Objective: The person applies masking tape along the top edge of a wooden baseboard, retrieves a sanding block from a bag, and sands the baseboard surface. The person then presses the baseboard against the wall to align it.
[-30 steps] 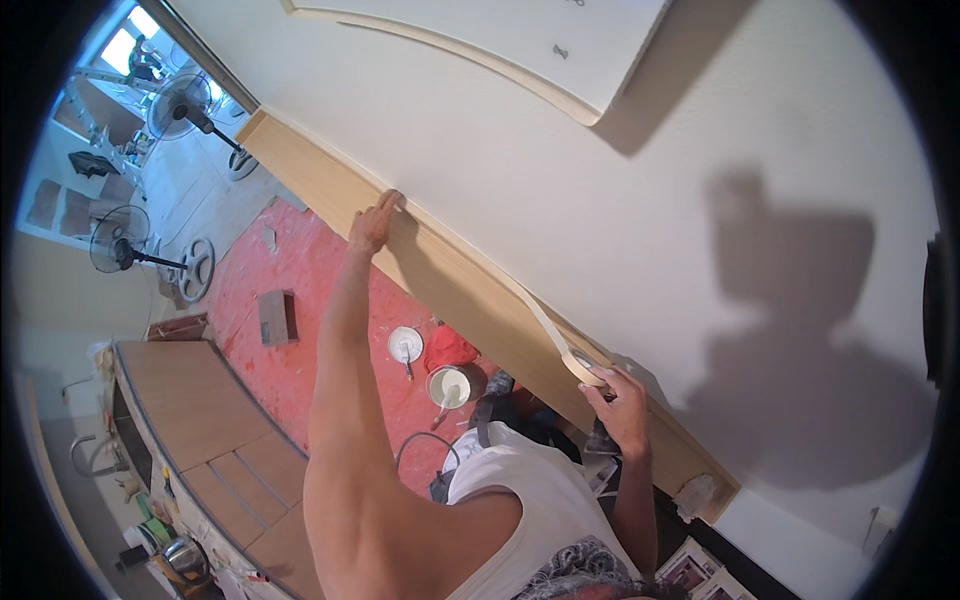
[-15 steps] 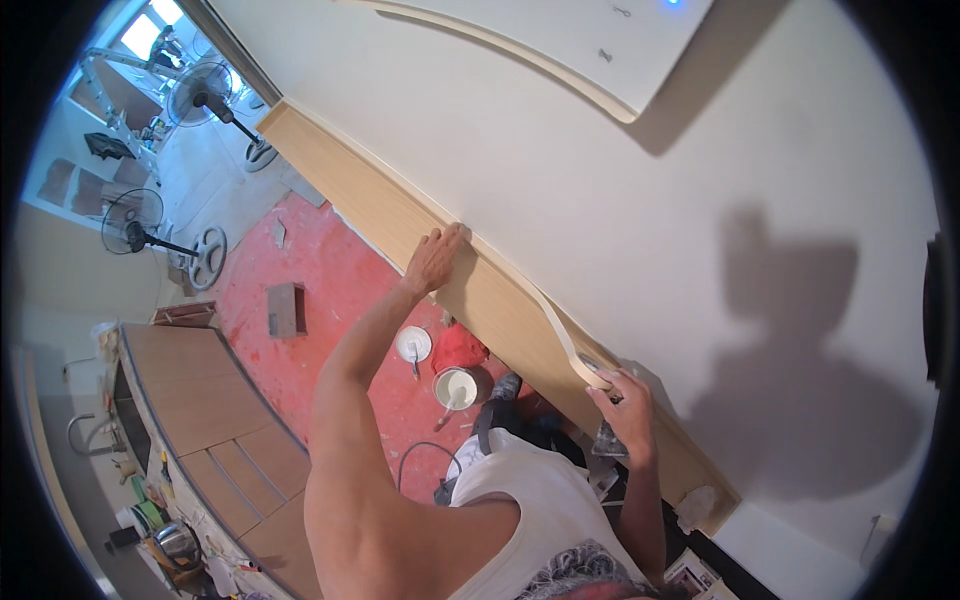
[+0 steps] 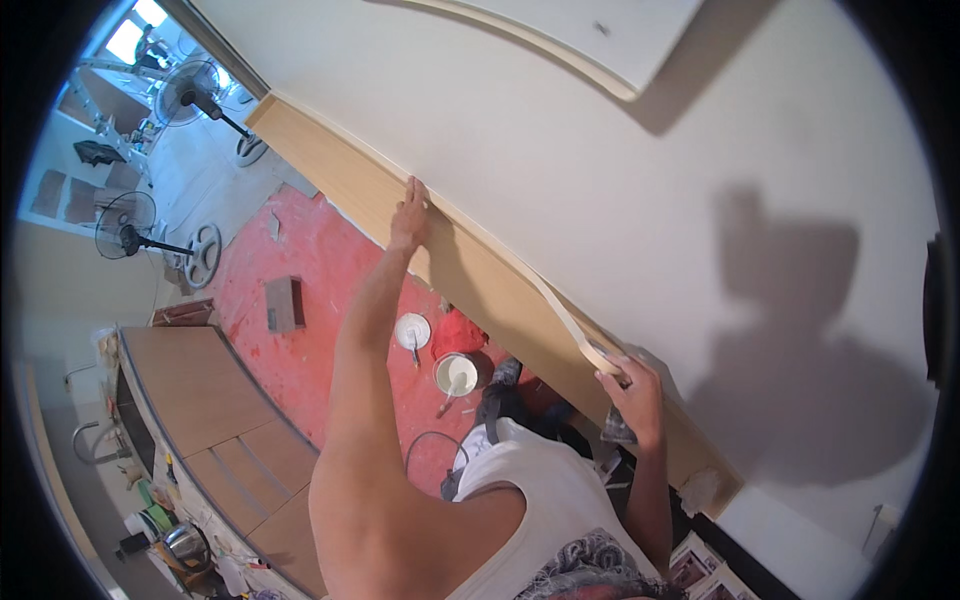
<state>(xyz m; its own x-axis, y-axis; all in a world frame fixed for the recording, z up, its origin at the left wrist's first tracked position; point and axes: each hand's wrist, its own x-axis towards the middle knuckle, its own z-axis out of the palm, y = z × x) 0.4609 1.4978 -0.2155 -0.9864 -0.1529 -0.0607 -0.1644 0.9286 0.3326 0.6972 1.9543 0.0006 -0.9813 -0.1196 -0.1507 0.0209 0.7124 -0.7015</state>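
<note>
A pale wooden ledge (image 3: 500, 305) runs diagonally along the foot of the white wall. My left hand (image 3: 408, 220) rests at its wall-side edge, fingers stretched out and pressing where ledge and wall meet. Cream masking tape (image 3: 563, 315) follows that edge, then lifts free and curves to the tape roll at its near end. Closed around that roll is my right hand (image 3: 638, 395), close above the ledge; the fingers hide most of the roll.
On the red-covered floor stand a bucket of white paint (image 3: 457, 375) with a brush, a white lid (image 3: 412, 330) and a grey block (image 3: 285, 304). Two fans (image 3: 128, 240) stand farther left. A brown-topped counter (image 3: 200, 400) lies at left. A white panel (image 3: 600, 40) juts from the wall.
My left hand has slid farther away along the ledge's wall edge, its fingers straighter. My right hand keeps the tape roll, raised slightly. The view has shifted a little.
</note>
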